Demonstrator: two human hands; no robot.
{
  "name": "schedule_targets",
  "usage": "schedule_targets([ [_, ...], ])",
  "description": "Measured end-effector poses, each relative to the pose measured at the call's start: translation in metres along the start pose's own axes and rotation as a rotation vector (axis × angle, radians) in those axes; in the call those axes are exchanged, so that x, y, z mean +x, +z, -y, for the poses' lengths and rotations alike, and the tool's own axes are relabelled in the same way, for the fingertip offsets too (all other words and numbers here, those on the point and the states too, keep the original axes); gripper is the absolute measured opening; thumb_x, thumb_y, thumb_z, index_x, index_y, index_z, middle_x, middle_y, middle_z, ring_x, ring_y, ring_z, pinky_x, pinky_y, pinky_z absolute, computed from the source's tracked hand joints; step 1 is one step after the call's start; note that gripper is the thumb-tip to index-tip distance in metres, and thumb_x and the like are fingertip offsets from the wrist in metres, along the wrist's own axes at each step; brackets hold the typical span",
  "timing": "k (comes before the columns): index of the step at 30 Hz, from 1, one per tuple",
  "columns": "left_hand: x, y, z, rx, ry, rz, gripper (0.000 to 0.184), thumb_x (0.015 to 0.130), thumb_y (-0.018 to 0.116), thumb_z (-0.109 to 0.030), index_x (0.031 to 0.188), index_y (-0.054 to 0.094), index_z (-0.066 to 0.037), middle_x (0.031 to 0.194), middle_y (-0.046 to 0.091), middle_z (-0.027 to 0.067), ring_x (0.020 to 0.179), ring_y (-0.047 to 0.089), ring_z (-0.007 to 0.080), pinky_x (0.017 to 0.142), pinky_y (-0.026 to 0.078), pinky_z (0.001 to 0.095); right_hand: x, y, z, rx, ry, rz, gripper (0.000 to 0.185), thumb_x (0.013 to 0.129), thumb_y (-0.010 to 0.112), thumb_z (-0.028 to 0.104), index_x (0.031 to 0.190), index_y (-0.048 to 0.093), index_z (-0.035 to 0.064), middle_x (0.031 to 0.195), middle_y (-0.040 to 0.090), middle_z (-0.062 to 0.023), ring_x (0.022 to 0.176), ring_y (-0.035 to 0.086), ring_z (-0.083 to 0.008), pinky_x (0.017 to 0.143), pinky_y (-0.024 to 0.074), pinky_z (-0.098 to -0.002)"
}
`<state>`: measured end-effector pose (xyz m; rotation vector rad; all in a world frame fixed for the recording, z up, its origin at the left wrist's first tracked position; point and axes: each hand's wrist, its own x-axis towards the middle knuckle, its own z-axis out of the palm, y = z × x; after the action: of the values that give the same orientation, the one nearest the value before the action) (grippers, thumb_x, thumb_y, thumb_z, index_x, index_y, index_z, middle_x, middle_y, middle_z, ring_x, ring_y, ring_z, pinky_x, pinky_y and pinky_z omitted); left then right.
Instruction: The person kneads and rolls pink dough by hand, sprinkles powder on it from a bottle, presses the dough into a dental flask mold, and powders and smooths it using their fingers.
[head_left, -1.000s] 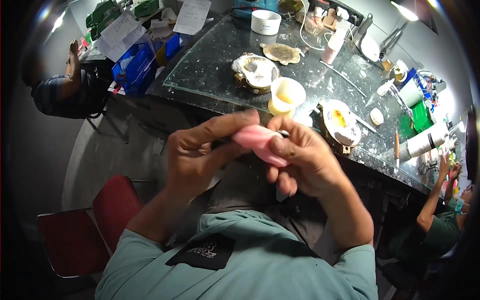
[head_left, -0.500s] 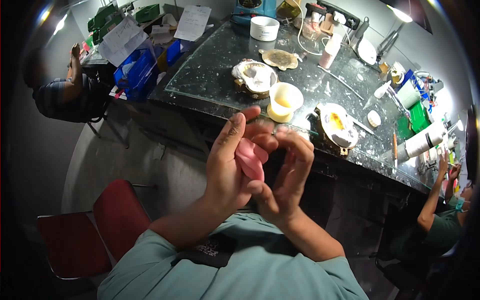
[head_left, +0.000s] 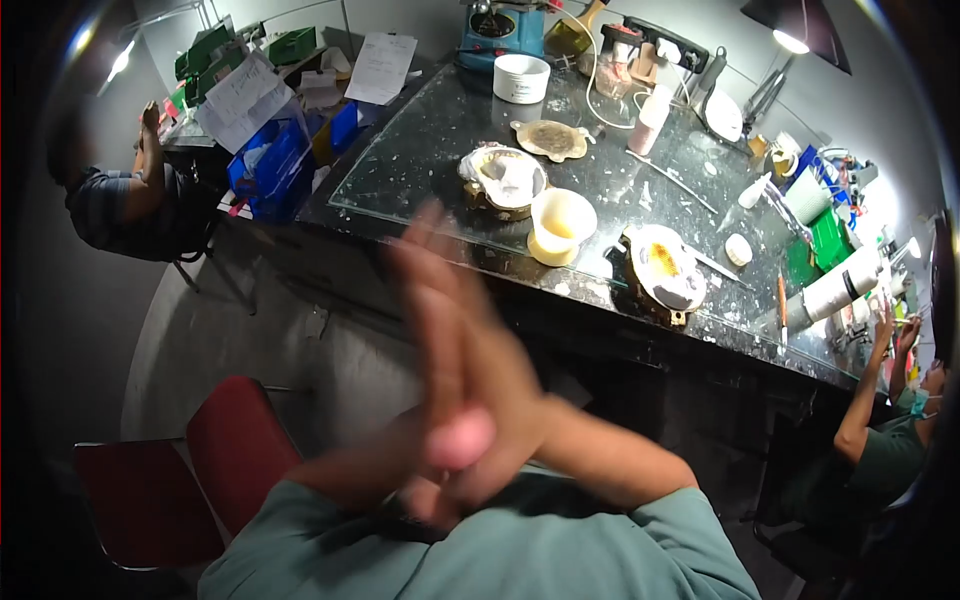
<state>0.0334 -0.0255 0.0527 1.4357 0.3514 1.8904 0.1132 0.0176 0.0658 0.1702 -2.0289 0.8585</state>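
A pink soft lump (head_left: 461, 438) is pressed between my two palms above my lap, its lower end showing. My left hand (head_left: 432, 330) is blurred, flat against the other palm, fingers stretched up. My right hand (head_left: 500, 375) lies over it from the right, also blurred by motion. Beyond them on the bench stand a cream cup (head_left: 562, 222), a metal flask half with white plaster (head_left: 503, 178), and another flask half (head_left: 663, 270) with an orange-stained middle. A flat metal lid (head_left: 552, 140) lies behind the first flask half.
The dark bench (head_left: 400, 160) holds a white tub (head_left: 520, 78), a pink bottle (head_left: 652, 118), a metal rod and an orange-handled tool (head_left: 782, 305). A red chair (head_left: 235, 450) stands at lower left. One person (head_left: 120, 205) is at far left, another (head_left: 870, 440) at far right.
My hands have moved from folding the pink lump with bent fingers to pressing it between flat palms, lower and nearer my body. The bench items sit slightly lower and further left in view.
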Motion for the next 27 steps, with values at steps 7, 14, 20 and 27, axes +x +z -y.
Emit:
schedule_targets([
  [7, 0.016, -0.014, -0.007, -0.094, 0.041, -0.079, 0.080, 0.106, 0.028, -0.059, 0.166, 0.011, -0.009, 0.172, 0.011, 0.0166, 0.159, 0.015, 0.0308, 0.128, 0.013, 0.0507, 0.011, 0.018, 0.005, 0.331, 0.190, -0.187, 0.127, 0.088, 0.059, 0.077, 0.163, -0.002, -0.0051, 0.172, -0.002, -0.0255, 0.160, -0.005, -0.0362, 0.127, -0.0009, -0.0513],
  [14, 0.030, -0.029, -0.006, -0.314, 0.032, -0.200, 0.081, 0.105, 0.024, -0.064, 0.167, 0.010, -0.014, 0.173, 0.007, 0.0151, 0.159, 0.014, 0.0305, 0.128, 0.011, 0.0529, 0.019, 0.029, -0.009, -0.540, 0.226, 0.090, 0.116, 0.089, 0.057, 0.071, 0.161, 0.011, -0.0074, 0.168, 0.008, -0.0326, 0.159, 0.006, -0.0453, 0.126, 0.0077, -0.0537],
  [20, 0.007, 0.000, 0.002, -0.731, -0.371, -0.623, 0.072, 0.107, 0.027, -0.061, 0.167, 0.015, -0.023, 0.174, 0.011, 0.0132, 0.156, 0.024, 0.0341, 0.125, 0.018, 0.0572, 0.045, -0.027, -0.009, -0.164, 0.759, -0.139, 0.090, 0.101, 0.056, 0.053, 0.155, 0.026, -0.0132, 0.164, 0.021, -0.0360, 0.157, 0.009, -0.0488, 0.126, 0.0125, -0.0503],
  [27, 0.018, -0.026, 0.003, -0.812, -0.476, -0.708, 0.050, 0.109, 0.045, -0.044, 0.145, 0.047, -0.011, 0.154, 0.045, 0.0140, 0.148, 0.040, 0.0341, 0.116, 0.044, 0.0536, -0.018, -0.050, 0.025, -0.151, 0.710, -0.293, 0.064, 0.086, 0.083, 0.013, 0.143, 0.057, 0.0050, 0.126, 0.066, -0.0127, 0.117, 0.064, -0.0207, 0.097, 0.0528, -0.0346],
])
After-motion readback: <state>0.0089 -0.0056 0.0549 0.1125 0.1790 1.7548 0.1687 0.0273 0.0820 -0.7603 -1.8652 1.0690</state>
